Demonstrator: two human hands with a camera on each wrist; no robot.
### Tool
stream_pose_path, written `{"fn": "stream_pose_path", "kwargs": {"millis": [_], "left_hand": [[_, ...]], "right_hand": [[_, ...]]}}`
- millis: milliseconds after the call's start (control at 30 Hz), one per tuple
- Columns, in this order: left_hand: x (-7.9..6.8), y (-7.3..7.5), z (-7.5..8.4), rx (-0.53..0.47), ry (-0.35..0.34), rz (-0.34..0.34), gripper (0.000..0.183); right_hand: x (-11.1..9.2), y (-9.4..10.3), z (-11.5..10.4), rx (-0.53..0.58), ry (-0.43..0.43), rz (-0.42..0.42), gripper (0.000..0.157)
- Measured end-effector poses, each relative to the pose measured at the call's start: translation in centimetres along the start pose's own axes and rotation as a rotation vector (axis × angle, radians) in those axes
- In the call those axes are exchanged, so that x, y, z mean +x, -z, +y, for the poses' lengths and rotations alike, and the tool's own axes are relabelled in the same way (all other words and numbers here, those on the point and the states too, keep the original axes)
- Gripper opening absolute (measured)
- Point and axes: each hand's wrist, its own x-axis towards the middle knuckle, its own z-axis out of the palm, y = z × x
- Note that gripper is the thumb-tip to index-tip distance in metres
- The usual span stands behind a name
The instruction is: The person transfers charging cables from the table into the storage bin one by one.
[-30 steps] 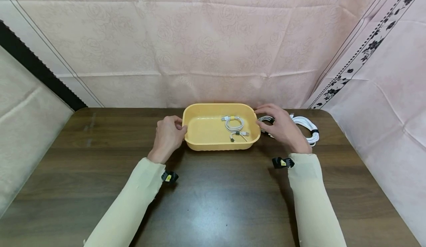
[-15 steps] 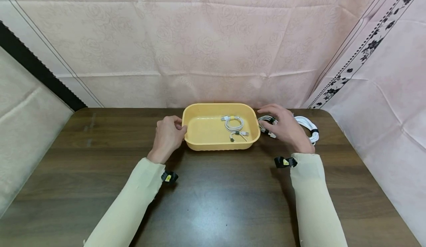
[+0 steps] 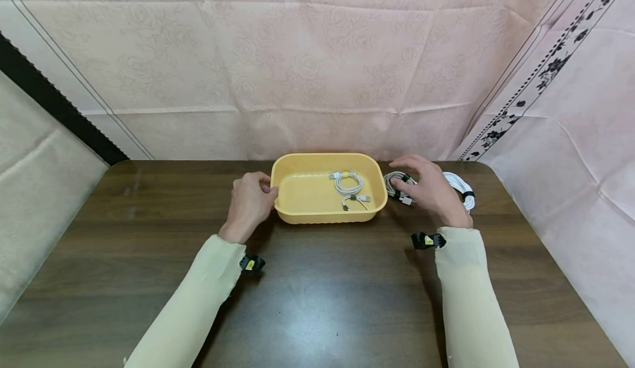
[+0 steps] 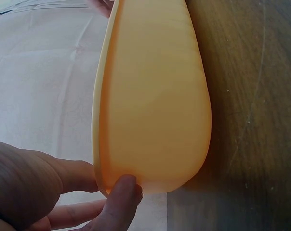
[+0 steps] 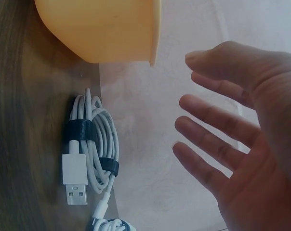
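A shallow yellow plastic bin (image 3: 302,191) stands at the far side of the table. In it lie a coiled white USB cable (image 3: 355,189) and a shorter white cable (image 3: 358,198) beside it. My left hand (image 3: 250,200) holds the bin's left end; in the left wrist view its thumb (image 4: 124,197) presses the outer wall, with fingers at the rim. Apart from the bin's right end, my right hand (image 3: 430,189) hovers with fingers spread and nothing in them. Below it, a coiled white USB cable (image 5: 90,139) with black straps rests on the table.
Another, larger white cable coil (image 3: 462,189) with a black strap lies at the far right, partly hidden behind my right hand. A pale patterned cloth (image 3: 307,65) hangs behind the table's far edge. The brown wooden table (image 3: 307,291) extends toward me.
My right hand has come off the bin's right end and shifted right, uncovering more of the strapped cable beside the bin. My left hand and the bin stay in place.
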Motion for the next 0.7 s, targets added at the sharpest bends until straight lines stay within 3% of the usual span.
{"fn": "stream_pose_path", "kwargs": {"millis": [700], "left_hand": [[0.1, -0.1, 0.0, 0.004, -0.008, 0.004, 0.029]], "right_hand": [[-0.4, 0.6, 1.1, -0.066, -0.067, 0.019, 0.036]]}}
